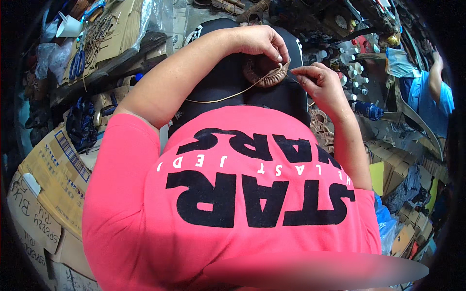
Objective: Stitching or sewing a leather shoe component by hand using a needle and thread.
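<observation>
My left hand (259,42) pinches the top edge of a brown woven leather piece (264,73) that rests on my black-clad lap (218,82). My right hand (318,82) is just right of the piece, fingers closed on a thin tan cord (228,98) or a needle at its end; which one I cannot tell. The cord trails left from the piece across my lap toward my left forearm. A bright pink shirt (233,203) with black lettering fills the lower half of the view.
Cardboard boxes (53,165) stack at the lower left. A cluttered bench with blue scissors (76,64) and cardboard lies upper left. Small white bottles (352,68) and a blue object (369,110) sit right of my hands. Another person in blue (429,97) works at the far right.
</observation>
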Demonstrator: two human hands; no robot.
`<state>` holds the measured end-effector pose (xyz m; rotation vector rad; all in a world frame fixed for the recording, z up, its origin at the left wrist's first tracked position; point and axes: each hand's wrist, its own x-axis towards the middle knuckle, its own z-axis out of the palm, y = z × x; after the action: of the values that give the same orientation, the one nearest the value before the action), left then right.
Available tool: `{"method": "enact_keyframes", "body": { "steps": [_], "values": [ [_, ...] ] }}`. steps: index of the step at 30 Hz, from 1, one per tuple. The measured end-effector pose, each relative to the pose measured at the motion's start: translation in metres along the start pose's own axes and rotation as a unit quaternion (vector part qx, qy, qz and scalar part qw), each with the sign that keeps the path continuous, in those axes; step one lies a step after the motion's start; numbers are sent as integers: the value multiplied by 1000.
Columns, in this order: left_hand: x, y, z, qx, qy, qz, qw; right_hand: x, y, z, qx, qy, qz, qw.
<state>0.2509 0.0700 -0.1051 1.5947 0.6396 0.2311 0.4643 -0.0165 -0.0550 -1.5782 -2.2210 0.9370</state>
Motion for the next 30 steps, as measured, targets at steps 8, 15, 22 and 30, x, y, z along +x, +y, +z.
{"method": "enact_keyframes", "body": {
  "steps": [8,15,22,30],
  "values": [
    [5,0,0,32,-15,1,999,8,15,13,0,44,-71,997],
    [5,-6,2,131,6,57,990,32,46,9,177,-82,-39,980],
    [0,2,8,171,57,24,983,26,31,30,141,9,-65,988],
    [-102,11,54,452,117,12,884,3,26,21,86,19,-79,993]
  ]
}}
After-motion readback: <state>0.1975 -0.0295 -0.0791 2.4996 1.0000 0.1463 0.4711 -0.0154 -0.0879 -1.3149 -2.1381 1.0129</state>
